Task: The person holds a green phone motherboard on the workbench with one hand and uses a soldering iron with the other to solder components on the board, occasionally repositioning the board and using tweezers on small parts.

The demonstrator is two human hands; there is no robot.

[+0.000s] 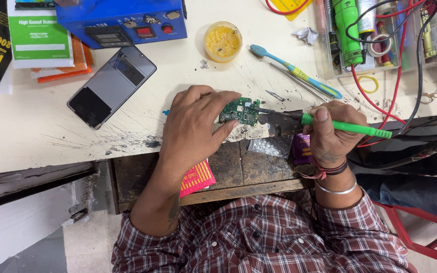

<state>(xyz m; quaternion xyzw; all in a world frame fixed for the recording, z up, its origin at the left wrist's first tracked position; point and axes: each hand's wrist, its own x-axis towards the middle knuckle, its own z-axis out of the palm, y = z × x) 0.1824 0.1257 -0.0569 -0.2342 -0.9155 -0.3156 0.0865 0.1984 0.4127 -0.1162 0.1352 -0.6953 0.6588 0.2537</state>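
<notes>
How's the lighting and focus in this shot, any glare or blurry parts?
Head view: even, soft light with only faint shadows under the left hand and right hand; the circuit board and green soldering iron look sharp; the phone screen shows a pale reflection, not harsh glare; slight wide-angle bending shows along the table edge at lower left.

One circuit board (239, 110), one soldering iron (347, 126), one phone (111, 86), one toothbrush (294, 71).

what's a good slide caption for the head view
Left hand steadies a green circuit board while the right hand applies a green-handled soldering iron.
</notes>
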